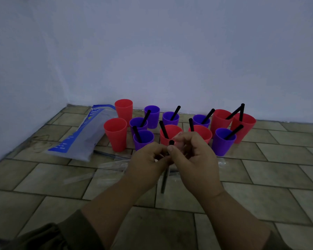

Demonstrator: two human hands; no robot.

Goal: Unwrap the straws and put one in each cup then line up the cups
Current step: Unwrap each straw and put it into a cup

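Right in front of the cups, we've got both hands pinching one black straw (pixel 171 142), left hand (pixel 148 159) and right hand (pixel 193 156) touching. It stands nearly upright (wrapper half off, hard to tell), and the empty red cup (pixel 116 134) sits to the left.

L hand (pixel 148 159) fingers pinched | R hand (pixel 193 156) pinched | fingertips touching

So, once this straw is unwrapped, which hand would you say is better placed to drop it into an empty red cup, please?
Probably the left hand: both hands grip the straw, but the two strawless red cups stand on the left side, whereas the right hand would have to cross over.
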